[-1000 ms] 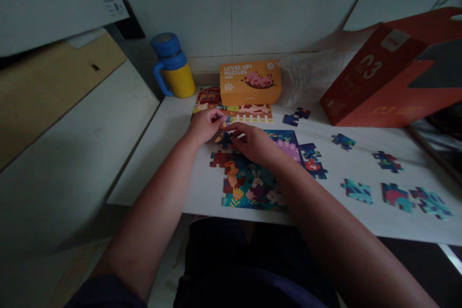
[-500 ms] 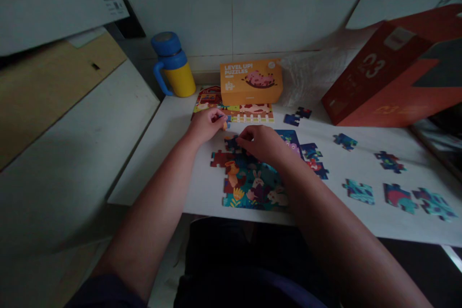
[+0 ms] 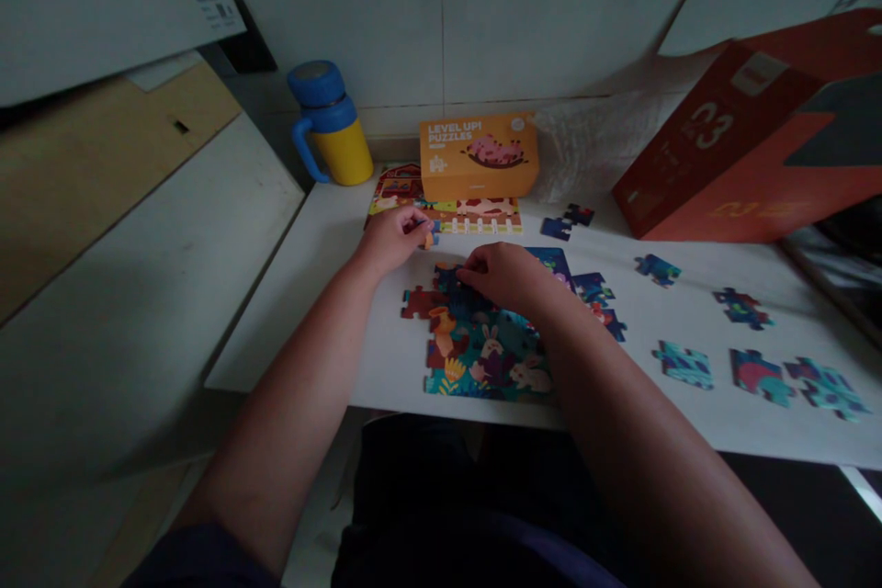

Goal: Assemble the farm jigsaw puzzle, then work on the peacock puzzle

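A partly assembled jigsaw puzzle [image 3: 492, 344] with rabbits and a fox-like animal lies flat before me on the white table. My right hand [image 3: 506, 276] reaches over its upper part, thumb and finger closed on a dark blue puzzle piece [image 3: 447, 278] at the upper left edge. Whether that piece is fully seated I cannot tell. Just above and left, my left hand [image 3: 396, 239] pinches a small blue and orange puzzle piece [image 3: 431, 239] beside a farm-scene puzzle [image 3: 482, 225]. My right hand and forearm hide part of the assembled picture.
Several loose puzzle pieces [image 3: 685, 365] are spread over the right side. Along the back stand a blue and yellow mug [image 3: 344, 147], an orange puzzle box [image 3: 479, 156], clear plastic wrap [image 3: 585, 142] and a big red box [image 3: 723, 147]. White panels [image 3: 138, 294] border the left.
My right hand has shifted slightly right and down, bringing the dark blue puzzle piece closer in against the assembled puzzle. My left hand stays in place with its piece.
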`<state>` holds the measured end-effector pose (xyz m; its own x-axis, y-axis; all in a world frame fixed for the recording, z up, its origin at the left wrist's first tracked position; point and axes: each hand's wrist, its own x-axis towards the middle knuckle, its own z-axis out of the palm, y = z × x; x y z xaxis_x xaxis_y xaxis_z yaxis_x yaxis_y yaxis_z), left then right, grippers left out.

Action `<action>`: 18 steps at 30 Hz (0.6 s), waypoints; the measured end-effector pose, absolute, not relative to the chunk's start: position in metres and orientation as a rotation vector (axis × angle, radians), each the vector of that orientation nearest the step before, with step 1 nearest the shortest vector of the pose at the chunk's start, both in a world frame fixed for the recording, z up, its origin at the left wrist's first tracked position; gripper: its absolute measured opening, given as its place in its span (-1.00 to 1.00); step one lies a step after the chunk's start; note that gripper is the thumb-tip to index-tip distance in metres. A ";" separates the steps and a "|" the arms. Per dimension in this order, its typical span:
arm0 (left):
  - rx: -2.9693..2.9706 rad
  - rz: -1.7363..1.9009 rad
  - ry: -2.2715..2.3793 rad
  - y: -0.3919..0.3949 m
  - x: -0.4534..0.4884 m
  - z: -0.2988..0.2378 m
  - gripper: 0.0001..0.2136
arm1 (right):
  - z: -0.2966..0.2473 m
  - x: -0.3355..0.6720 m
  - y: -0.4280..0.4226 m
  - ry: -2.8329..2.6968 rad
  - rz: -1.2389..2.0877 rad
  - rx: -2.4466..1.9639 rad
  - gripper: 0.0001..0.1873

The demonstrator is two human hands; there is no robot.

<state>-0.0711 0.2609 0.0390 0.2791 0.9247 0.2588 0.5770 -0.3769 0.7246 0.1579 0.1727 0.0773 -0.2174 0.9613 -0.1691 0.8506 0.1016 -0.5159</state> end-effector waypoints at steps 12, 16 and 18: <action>2.086 0.902 1.381 0.259 -0.069 0.044 -0.81 | 0.074 0.155 0.170 -2.211 0.585 -1.756 -0.85; 2.074 0.905 1.377 0.258 -0.068 0.044 -0.83 | 0.075 0.155 0.168 -2.208 0.575 -1.790 -0.87; 2.078 0.911 1.379 0.259 -0.068 0.044 -0.83 | 0.077 0.155 0.168 -2.203 0.562 -1.796 -0.88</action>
